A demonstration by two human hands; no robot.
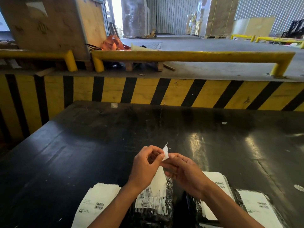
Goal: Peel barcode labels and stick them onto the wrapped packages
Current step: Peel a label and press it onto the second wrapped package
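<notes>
Both hands meet above the near middle of the counter [98, 145], and I see each one pinching the same white label strip [158, 178]. My left hand [145, 167] has thumb and forefinger curled onto the strip's upper end, where a torn, pointed tip [165, 151] sticks up just past the fingertips. My right hand [184, 171] is curled too, its thumb lying against that same upper end from the right side. Below the hands the strip hangs down toward me, its lower part blurred, so I cannot tell whether it touches the package underneath.

That middle package [154, 209] lies at the near edge, dark and wrapped in shiny film, with a barcode label on top. Left of it lies a stack of white sheets [97, 201] printed with barcodes, flat on the counter. Right of my right forearm lie two more wrapped packages: a near right package [218, 181] with a white label and barcode, partly hidden by the arm, and a far right package [258, 204] with its own white label, close to the frame's corner.

The counter is black and glossy, with small white scraps scattered on it. Beyond its far edge runs a yellow and black striped wall [148, 89], topped by a yellow rail [181, 56]. Farther off is a warehouse floor with a wooden crate [54, 23] at far left.
</notes>
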